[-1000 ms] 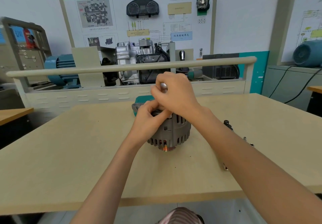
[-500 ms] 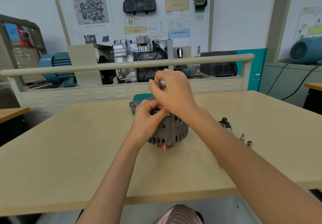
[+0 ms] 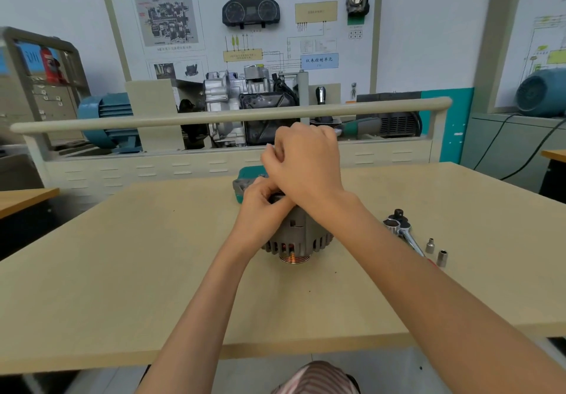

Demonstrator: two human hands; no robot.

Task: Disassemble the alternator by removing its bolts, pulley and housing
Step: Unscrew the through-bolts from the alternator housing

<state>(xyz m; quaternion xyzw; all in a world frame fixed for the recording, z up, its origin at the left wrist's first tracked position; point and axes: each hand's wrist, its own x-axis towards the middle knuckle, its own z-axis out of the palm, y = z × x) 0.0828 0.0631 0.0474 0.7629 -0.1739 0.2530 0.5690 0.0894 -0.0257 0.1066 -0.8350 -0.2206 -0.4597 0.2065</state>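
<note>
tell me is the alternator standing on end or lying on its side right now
Standing on end. The alternator rests on the table with its coppery pulley at the bottom, touching the tabletop; both hands work at its top.

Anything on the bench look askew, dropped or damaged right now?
Nothing stands out. The alternator sits pulley-down on the table, both hands on its top: left hand gripping it, right hand curled round a metal tool. The ratchet and two sockets lie tidily to the right.
</note>
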